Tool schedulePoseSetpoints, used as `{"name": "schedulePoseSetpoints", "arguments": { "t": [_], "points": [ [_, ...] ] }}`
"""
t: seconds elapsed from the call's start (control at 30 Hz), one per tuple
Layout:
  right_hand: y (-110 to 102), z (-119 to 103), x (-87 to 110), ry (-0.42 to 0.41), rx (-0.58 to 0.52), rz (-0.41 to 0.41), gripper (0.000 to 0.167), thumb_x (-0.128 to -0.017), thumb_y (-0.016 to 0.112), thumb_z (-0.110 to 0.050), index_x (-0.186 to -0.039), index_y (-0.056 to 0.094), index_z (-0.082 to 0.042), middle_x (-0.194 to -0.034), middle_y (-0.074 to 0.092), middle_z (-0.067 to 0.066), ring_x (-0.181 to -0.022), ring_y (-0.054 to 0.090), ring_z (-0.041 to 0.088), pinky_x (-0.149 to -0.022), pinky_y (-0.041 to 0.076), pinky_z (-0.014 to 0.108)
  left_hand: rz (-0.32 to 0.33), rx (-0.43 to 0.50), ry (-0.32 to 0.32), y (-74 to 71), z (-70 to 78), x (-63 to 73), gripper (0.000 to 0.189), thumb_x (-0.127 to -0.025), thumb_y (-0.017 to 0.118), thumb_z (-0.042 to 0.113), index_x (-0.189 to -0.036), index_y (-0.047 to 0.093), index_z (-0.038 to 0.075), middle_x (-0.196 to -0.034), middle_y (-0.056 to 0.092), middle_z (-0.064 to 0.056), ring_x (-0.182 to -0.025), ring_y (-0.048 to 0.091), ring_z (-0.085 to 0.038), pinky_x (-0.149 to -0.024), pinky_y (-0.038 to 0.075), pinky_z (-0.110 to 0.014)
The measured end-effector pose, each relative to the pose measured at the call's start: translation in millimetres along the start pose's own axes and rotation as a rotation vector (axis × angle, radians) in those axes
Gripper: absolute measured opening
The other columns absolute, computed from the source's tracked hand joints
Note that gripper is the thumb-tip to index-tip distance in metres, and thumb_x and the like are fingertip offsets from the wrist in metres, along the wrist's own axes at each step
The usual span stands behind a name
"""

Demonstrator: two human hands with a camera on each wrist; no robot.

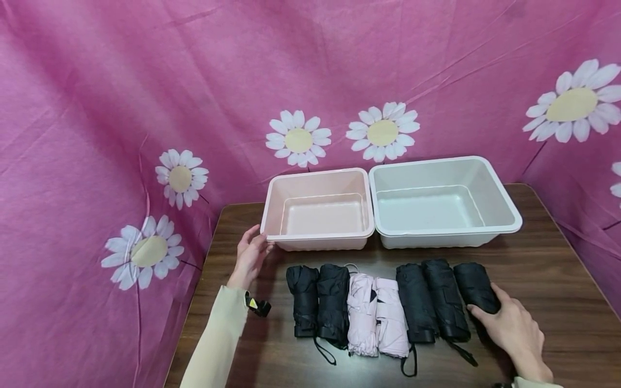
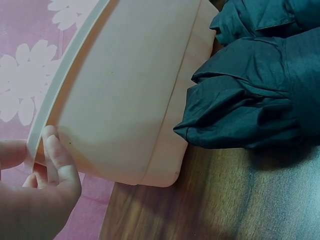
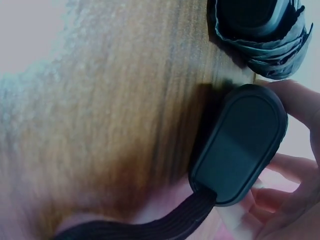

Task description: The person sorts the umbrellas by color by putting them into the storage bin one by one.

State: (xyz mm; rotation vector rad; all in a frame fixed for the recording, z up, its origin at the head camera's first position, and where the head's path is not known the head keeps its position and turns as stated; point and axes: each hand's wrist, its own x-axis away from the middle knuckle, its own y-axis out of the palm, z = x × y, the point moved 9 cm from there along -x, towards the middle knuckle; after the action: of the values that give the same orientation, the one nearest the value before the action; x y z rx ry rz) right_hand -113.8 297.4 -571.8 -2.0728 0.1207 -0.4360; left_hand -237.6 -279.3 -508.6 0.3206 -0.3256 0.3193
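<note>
Pink cloth (image 1: 301, 59) w/ wht daisies (image 1: 383, 132) behind brn woodgrain tbl (image 1: 553, 269).

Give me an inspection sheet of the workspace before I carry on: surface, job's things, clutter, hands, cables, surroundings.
Surface: brown wood-grain table.
Job's things: pink bin left of white bin; in front, a row of five black umbrellas and two pink umbrellas, all folded.
Clutter: nothing seen.
Left hand: pinches the pink bin's rim at its near left corner.
Right hand: grips the rightmost black umbrella.
Cables: nothing seen; a strap hangs from the gripped umbrella.
Surroundings: pink daisy-print cloth behind the table.
</note>
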Motion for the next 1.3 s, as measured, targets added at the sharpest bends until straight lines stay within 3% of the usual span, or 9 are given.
{"name": "schedulePoseSetpoints", "arguments": {
  "t": [0.37, 0.53, 0.63, 0.73, 0.87, 0.9, 0.97, 1.1, 1.3],
  "points": [
    [-1.8, 14.1, -2.2, 0.082, -0.086, -0.06, 0.096, -0.084, 0.061, -0.063, -0.149, 0.026, -0.002, -0.136, 0.043, 0.036, -0.102, 0.05, 0.058, -0.065, 0.043, 0.054, 0.006, -0.045, -0.032, 0.7, -0.6, -0.3, 0.05, -0.095, 0.053, 0.003, -0.142, 0.035, 0.011, -0.093, 0.058, -0.003, -0.065, 0.062, -0.009, -0.066, 0.053, -0.021],
    [-6.2, 14.5, -1.5, 0.073, -0.161, -0.051, 0.093, -0.086, 0.062, -0.057, -0.147, 0.026, 0.004, -0.13, 0.048, 0.036, -0.105, 0.052, 0.051, -0.071, 0.043, 0.05, -0.005, -0.066, -0.03, 1.2, -0.2, -1.8, 0.051, -0.096, 0.051, 0.002, -0.143, 0.035, 0.011, -0.097, 0.057, -0.004, -0.066, 0.062, -0.008, -0.068, 0.053, -0.022],
    [-14.0, 12.8, 0.2, 0.047, -0.196, -0.018, 0.091, -0.086, 0.065, -0.052, -0.145, 0.029, 0.007, -0.127, 0.052, 0.037, -0.087, 0.062, 0.026, -0.068, 0.042, 0.036, -0.006, -0.075, -0.035, 0.9, -0.5, -2.3, 0.051, -0.096, 0.05, 0.002, -0.143, 0.036, 0.012, -0.102, 0.056, -0.007, -0.067, 0.061, -0.008, -0.069, 0.053, -0.023],
    [-21.8, 12.5, 1.9, 0.038, -0.239, -0.012, 0.092, -0.086, 0.066, -0.051, -0.146, 0.027, 0.007, -0.127, 0.052, 0.036, -0.071, 0.051, -0.009, -0.06, 0.038, 0.022, -0.002, -0.076, -0.044, 0.2, -0.9, -2.2, 0.05, -0.096, 0.05, 0.001, -0.143, 0.037, 0.013, -0.104, 0.054, -0.007, -0.068, 0.06, -0.008, -0.07, 0.053, -0.023],
    [-31.0, 11.5, 3.0, 0.044, -0.324, -0.014, 0.094, -0.087, 0.066, -0.049, -0.149, 0.021, 0.005, -0.127, 0.052, 0.037, -0.066, 0.041, -0.02, -0.054, 0.039, 0.014, -0.001, -0.094, -0.039, -0.6, -0.2, -2.2, 0.051, -0.097, 0.049, 0.002, -0.145, 0.036, 0.012, -0.11, 0.051, -0.009, -0.068, 0.059, -0.007, -0.07, 0.053, -0.023],
    [-34.2, 10.7, 3.1, 0.046, -0.341, -0.004, 0.093, -0.087, 0.067, -0.048, -0.15, 0.021, 0.004, -0.122, 0.057, 0.035, -0.066, 0.043, -0.019, -0.054, 0.039, 0.014, 0.001, -0.094, -0.038, -1.1, -0.2, -2.3, 0.05, -0.097, 0.049, 0.002, -0.144, 0.037, 0.011, -0.111, 0.05, -0.01, -0.068, 0.059, -0.007, -0.069, 0.053, -0.023],
    [-40.6, 8.3, 4.4, 0.044, -0.389, 0.028, 0.092, -0.087, 0.069, -0.045, -0.151, 0.022, 0.001, -0.105, 0.068, 0.011, -0.066, 0.046, -0.016, -0.054, 0.04, 0.013, -0.001, -0.098, -0.036, -1.4, 0.0, -2.3, 0.05, -0.097, 0.049, 0.003, -0.145, 0.037, 0.011, -0.116, 0.049, -0.012, -0.068, 0.059, -0.006, -0.068, 0.053, -0.022],
    [-53.1, 2.7, 8.1, 0.043, -0.512, 0.093, 0.084, -0.085, 0.073, -0.037, -0.152, 0.027, -0.013, -0.085, 0.049, -0.037, -0.069, 0.048, -0.014, -0.057, 0.039, 0.01, -0.002, -0.101, -0.045, -1.9, -1.1, -2.5, 0.051, -0.097, 0.05, 0.003, -0.145, 0.038, 0.013, -0.119, 0.048, -0.012, -0.067, 0.06, -0.006, -0.068, 0.053, -0.022],
    [-61.7, -8.1, 11.0, 0.022, -0.698, 0.087, 0.074, -0.088, 0.072, -0.025, -0.149, 0.032, -0.035, -0.114, 0.048, -0.032, -0.091, 0.045, -0.019, -0.067, 0.038, 0.001, -0.01, -0.102, -0.044, -0.5, -0.3, -2.9, 0.049, -0.097, 0.049, 0.002, -0.144, 0.038, 0.011, -0.113, 0.05, -0.009, -0.066, 0.06, -0.006, -0.069, 0.052, -0.022]
  ]
}}
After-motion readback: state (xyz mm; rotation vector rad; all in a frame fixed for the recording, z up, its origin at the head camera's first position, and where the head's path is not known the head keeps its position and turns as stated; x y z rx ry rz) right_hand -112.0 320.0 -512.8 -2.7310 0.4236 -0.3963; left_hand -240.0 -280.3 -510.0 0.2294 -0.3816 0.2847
